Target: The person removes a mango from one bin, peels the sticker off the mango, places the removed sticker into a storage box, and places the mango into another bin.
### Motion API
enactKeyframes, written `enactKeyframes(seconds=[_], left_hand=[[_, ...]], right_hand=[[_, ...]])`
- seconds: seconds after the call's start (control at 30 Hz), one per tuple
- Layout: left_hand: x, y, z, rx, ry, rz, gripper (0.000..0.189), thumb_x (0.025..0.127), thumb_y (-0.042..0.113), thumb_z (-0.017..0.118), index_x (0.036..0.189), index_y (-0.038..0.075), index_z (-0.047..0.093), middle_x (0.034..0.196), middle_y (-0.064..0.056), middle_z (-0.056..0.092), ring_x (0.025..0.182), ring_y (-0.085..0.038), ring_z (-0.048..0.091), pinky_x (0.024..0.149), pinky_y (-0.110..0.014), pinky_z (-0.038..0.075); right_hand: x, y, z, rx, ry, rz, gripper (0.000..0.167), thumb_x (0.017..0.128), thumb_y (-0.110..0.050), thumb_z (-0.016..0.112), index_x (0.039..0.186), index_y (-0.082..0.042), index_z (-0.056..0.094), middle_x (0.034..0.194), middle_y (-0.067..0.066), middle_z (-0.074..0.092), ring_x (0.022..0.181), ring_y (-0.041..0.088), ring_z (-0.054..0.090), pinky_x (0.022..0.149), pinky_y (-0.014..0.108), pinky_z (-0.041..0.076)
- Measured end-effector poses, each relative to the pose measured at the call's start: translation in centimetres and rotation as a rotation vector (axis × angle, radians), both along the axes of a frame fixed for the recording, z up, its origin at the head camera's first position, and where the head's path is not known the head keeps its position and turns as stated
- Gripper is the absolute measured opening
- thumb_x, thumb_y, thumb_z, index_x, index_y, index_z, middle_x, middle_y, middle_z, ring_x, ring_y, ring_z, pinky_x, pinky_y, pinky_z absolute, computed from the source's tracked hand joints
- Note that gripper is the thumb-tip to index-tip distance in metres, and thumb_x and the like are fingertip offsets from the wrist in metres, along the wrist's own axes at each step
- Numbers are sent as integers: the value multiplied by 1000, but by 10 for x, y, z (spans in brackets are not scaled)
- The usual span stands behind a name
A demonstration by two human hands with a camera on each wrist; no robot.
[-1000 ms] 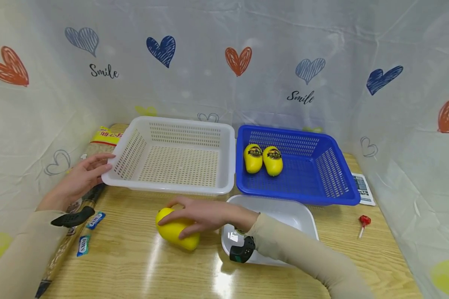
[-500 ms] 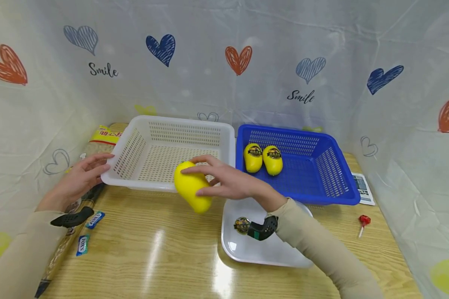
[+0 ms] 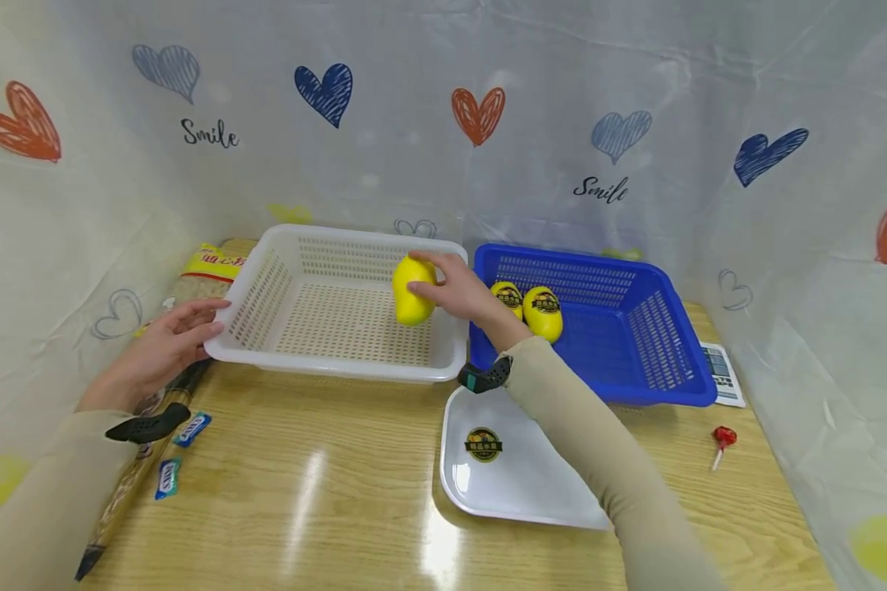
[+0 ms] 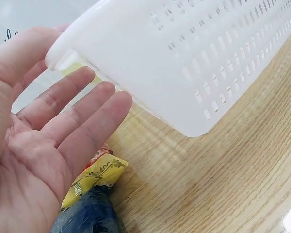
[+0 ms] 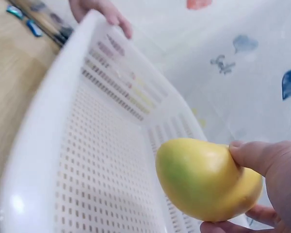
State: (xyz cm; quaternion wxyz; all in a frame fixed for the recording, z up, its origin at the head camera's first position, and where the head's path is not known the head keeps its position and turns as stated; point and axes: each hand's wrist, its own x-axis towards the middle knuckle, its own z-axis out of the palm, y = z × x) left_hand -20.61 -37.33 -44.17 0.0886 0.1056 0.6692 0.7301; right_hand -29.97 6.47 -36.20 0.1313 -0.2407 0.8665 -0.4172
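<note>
Mango [image 3: 411,297] pinched in right hand [image 3: 456,284] over white basket [image 3: 325,364], arm [image 3: 571,428] extended.

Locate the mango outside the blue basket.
Head view, near centre: the mango is gripped in the right hand, over the right part of the white basket, left of the blue basket.

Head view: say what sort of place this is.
Probably a staged tabletop set-up: a wood-grain table backed and flanked by heart-printed sheeting, with a white basket and a blue basket side by side.
</note>
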Motion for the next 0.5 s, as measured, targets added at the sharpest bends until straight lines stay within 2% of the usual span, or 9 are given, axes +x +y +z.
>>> enactKeyframes(seconds=[0.13,0.27,0.5], left_hand=[[-2,2,0,-7,-18,14,37,102,-2,45,138,6,47,124,0,60,104,-12,63,77,-28,57],[-2,2,0,-20,-16,20,37,102,-1,45,138,7,47,125,1,59,104,-11,63,77,-27,57],[-1,2,3,-38,-22,25,38,102,0,46,140,6,46,126,2,57,104,-9,62,77,-27,57]], right_hand=[[-18,-9,-4,43,-57,-47,55,97,-32,61,148,-22,43,149,10,36,118,23,47,83,34,54],[-32,-20,-10,51,-134,-36,55,97,-28,62,148,-20,44,148,8,41,115,24,50,83,34,53],[-37,-38,-17,120,-278,-51,54,96,-24,63,147,-23,46,150,9,37,115,24,47,88,37,51]])
